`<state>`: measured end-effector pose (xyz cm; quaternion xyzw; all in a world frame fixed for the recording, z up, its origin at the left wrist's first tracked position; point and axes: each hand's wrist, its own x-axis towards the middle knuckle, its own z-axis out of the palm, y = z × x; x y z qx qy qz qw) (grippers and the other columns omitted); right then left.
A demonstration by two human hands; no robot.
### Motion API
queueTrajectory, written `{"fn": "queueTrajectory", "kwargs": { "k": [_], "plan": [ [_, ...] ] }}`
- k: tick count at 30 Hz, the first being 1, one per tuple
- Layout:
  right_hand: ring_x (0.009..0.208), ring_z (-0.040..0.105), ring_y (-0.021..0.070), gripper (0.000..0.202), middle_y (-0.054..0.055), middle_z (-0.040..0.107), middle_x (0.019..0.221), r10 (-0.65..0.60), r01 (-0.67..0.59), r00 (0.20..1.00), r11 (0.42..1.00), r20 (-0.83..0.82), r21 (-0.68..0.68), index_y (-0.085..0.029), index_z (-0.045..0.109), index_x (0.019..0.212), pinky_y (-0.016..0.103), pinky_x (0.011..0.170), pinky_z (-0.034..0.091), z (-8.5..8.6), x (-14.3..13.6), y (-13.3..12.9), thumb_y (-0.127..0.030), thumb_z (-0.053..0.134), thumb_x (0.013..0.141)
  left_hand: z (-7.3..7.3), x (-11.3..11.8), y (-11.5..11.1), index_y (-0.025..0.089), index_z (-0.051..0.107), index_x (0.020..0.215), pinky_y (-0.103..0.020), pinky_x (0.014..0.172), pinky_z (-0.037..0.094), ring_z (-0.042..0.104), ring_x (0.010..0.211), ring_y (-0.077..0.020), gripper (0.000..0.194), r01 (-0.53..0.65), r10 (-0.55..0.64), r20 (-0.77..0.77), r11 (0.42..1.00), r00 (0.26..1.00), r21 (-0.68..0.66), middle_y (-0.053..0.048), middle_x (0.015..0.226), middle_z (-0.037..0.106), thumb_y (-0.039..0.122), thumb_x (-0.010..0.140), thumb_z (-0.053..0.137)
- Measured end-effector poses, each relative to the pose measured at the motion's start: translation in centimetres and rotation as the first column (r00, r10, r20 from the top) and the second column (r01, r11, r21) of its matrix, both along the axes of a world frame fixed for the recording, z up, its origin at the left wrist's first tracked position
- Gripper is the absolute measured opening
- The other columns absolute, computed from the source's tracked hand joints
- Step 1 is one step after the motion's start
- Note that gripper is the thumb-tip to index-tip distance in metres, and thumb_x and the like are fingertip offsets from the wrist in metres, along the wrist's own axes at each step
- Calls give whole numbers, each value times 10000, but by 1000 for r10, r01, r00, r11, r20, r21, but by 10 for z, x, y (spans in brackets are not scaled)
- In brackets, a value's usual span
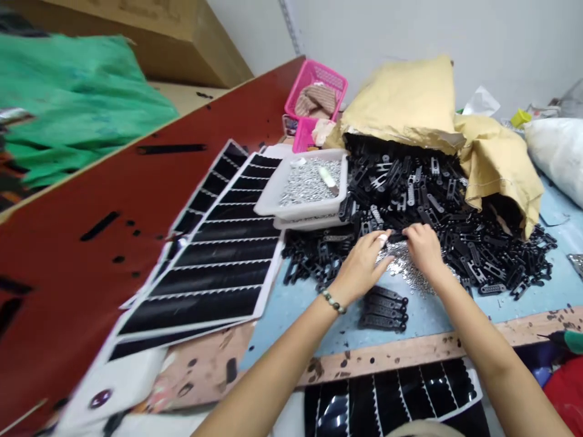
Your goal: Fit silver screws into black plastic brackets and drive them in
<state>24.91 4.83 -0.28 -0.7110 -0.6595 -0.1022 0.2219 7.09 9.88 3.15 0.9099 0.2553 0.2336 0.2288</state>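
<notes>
My left hand [362,264], with a bead bracelet on its wrist, grips the left end of a small black plastic link-shaped part [397,237]. Its thumb sticks out to the right, and something white shows at a fingertip. On the right end of the same part, my right hand [423,246] has its fingers closed. Below both hands lie small silver metal pieces [416,273], loose on the blue mat [310,321]. Several similar black parts [383,308] are laid side by side in a stack under my left hand. Fine detail on the held part is too small to make out.
A white tub [268,203] of silver pieces stands behind my left hand. A large heap of black parts [478,243] spills from yellow sacks [405,103]. Black strip sheets [214,255] lie left, beside a red board [150,188]. A green-handled tool [569,341] sits at right.
</notes>
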Motion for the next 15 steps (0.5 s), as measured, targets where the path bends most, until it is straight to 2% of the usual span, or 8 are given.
{"fn": "queueTrajectory", "kwargs": {
  "k": [3, 5, 6, 8, 9, 10, 12, 15],
  "plan": [
    [883, 524, 191, 245, 68, 630, 1049, 229, -230, 973, 972, 30, 42, -215, 611, 1041, 321, 802, 451, 5, 5, -21, -120, 430, 906, 5, 25, 15, 166, 513, 1234, -408, 968, 427, 552, 1129, -278, 443, 118, -137, -92, 975, 986, -188, -116, 1208, 600, 394, 855, 502],
    [940, 537, 181, 302, 66, 617, 1120, 267, -268, 963, 962, 23, 56, -219, 585, 1123, 319, 855, 453, 10, 20, -31, -105, 411, 905, 5, 41, 19, 180, 584, 1098, -378, 837, 477, 629, 927, -262, 352, 167, -231, -164, 927, 959, -335, -69, 1001, 675, 381, 821, 507],
    [981, 537, 180, 333, 69, 607, 1150, 206, -206, 979, 977, 2, 52, -219, 570, 1157, 321, 880, 450, 13, 32, -35, -91, 408, 896, 4, 48, 19, 184, 597, 1044, -362, 787, 480, 633, 851, -249, 317, 160, -239, -166, 909, 957, -384, -50, 928, 679, 372, 802, 514],
    [1051, 529, 192, 357, 91, 599, 1170, -48, 49, 998, 999, -51, 15, -199, 556, 1179, 335, 911, 443, 18, 63, -41, -72, 410, 878, 3, 55, 15, 190, 595, 998, -336, 726, 473, 613, 781, -229, 303, 106, -174, -112, 886, 978, -451, -29, 863, 660, 387, 776, 533],
    [1062, 529, 202, 337, 104, 605, 1151, -211, 210, 975, 977, -69, -25, -185, 561, 1162, 345, 913, 442, 21, 80, -43, -79, 417, 876, 3, 56, 11, 193, 587, 999, -324, 699, 468, 600, 755, -219, 317, 78, -131, -73, 866, 989, -493, -21, 833, 647, 413, 775, 537],
    [1055, 534, 221, 303, 125, 612, 1123, -316, 313, 946, 948, -73, -55, -163, 570, 1139, 364, 902, 446, 23, 96, -43, -97, 427, 880, 3, 56, 7, 196, 579, 994, -313, 672, 464, 585, 723, -207, 331, 61, -97, -37, 833, 995, -549, -12, 789, 631, 445, 781, 534],
    [1009, 557, 238, 221, 134, 640, 1046, -414, 405, 908, 907, -62, -117, -153, 599, 1064, 376, 867, 456, 24, 120, -38, -150, 468, 886, 4, 55, -1, 198, 567, 915, -299, 634, 456, 547, 650, -182, 334, 59, -57, 26, 741, 998, -669, 7, 688, 582, 506, 800, 511],
    [935, 595, 233, 113, 99, 677, 940, -421, 404, 906, 888, -36, -218, -185, 633, 931, 352, 802, 473, 22, 132, -21, -251, 592, 848, 6, 54, -11, 205, 511, 794, -291, 648, 462, 542, 639, -159, 332, 106, -18, 120, 609, 993, -786, 10, 706, 575, 536, 790, 523]
  ]
}}
